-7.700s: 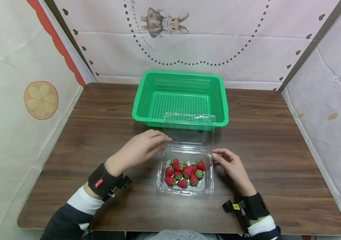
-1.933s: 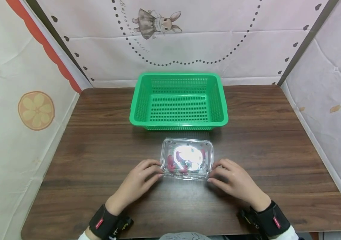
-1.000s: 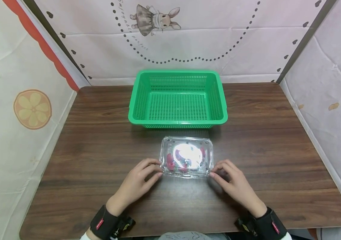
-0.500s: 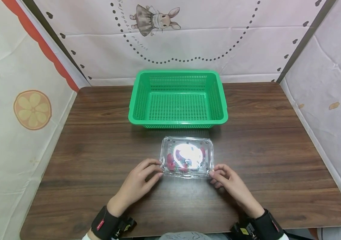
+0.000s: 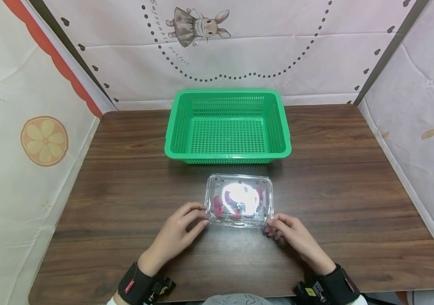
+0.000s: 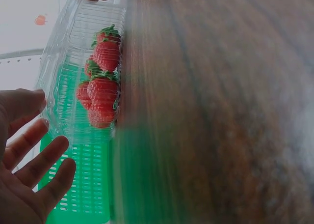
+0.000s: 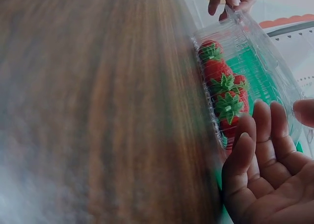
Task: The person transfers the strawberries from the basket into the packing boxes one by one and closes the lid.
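Observation:
A clear plastic clamshell box [image 5: 217, 180] sits on the table with its lid down, glare covering much of its top. Red strawberries [image 6: 104, 89] with green leaves show through its walls. My left hand [image 5: 179, 226] touches the box's near left corner, its fingers relaxed and spread in the left wrist view. At the near right corner my right hand [image 5: 293, 235] pinches the rim between thumb and index finger. The other fingers of that hand curl loosely below, seen from the palm side in the right wrist view.
Behind the box stands a green plastic basket [image 5: 227, 156] with slotted walls and nothing inside. Both rest on a brown wood-grain table [image 5: 133, 178]. White printed cloth [image 5: 255, 55] encloses the back and sides.
The clamshell lid, raised against the basket in the oldest frame, is now down over the strawberries. The right hand's fingers have since curled at the near right corner. The left hand stays put lately.

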`<state>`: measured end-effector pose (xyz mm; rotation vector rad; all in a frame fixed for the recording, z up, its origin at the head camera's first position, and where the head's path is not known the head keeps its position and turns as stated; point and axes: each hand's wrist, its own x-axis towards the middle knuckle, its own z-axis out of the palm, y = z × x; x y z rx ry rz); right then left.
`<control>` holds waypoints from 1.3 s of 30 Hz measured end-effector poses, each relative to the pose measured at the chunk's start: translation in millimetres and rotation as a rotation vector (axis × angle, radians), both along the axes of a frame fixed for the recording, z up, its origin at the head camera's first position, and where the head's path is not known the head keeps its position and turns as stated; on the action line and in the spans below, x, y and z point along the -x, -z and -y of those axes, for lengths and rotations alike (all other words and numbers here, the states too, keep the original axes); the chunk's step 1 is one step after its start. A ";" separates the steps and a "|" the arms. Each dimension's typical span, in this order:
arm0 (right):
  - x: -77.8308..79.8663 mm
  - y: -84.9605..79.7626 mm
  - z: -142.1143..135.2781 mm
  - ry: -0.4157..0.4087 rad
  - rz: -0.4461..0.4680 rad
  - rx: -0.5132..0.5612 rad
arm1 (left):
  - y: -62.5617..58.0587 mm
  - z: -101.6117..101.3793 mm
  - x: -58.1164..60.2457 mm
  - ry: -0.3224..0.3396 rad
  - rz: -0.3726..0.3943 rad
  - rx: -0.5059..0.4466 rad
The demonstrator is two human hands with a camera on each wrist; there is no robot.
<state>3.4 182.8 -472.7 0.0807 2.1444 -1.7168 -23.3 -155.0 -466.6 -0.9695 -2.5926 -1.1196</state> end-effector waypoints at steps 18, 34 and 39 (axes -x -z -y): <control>-1.4 -2.9 -2.5 -0.004 -0.019 0.022 | -20.8 1.1 28.3 -0.278 0.328 -0.078; -2.3 -0.7 -1.1 -0.013 -0.030 0.027 | -9.8 -10.8 72.8 -0.133 0.731 -0.061; -2.6 0.1 -1.5 -0.004 -0.022 0.034 | -7.6 -12.3 72.0 -0.127 0.745 -0.092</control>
